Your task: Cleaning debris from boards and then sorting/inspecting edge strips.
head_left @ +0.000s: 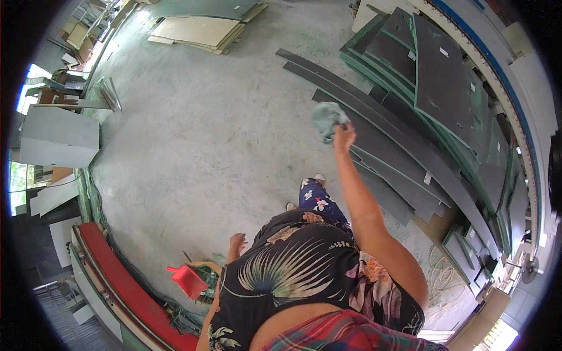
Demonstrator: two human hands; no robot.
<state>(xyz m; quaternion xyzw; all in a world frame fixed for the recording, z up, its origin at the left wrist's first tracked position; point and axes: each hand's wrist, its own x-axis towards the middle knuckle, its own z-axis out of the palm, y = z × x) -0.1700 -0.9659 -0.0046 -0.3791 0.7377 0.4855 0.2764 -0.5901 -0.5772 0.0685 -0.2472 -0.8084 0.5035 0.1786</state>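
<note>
Plaid fabric (pixel 351 332) nearest the lens, then a dark floral top (pixel 293 263), both on the wearer. Landmark: panel pile (pixel 448 79), dark sheets with greenish edges.

Right hand (pixel 344 137) is out at the end of an extended arm, left of the panel pile. Fingers pinching a grey-green cloth (pixel 326 120) by its right side, bunched there, rest loose. Cloth sits left of the panel pile, overlapping in view the long dark strips (pixel 383 120) along that pile's left flank and some concrete floor (pixel 193 146). Looks held in the air; can't confirm contact with the strips. Slight blur, folds hard to read.

Handling, my read: light, soft, limp, nothing to break, shouldn't slip if dry. Can't tell if it's damp. Won't keep a shape: a corner grip lets it droop, so gather a wad into the palm, or lay it flat under the fingers for firm backing.

Left hand (pixel 237 241) is low, well left of the panel pile, close to the body. Fingers seem part-curled; can't tell if they pinch anything. Red scoop (pixel 190 284) near it, farther from the pile; red ledge (pixel 126 281) farther left again. Pale boards (pixel 196 30) lie left of the pile's far end.
</note>
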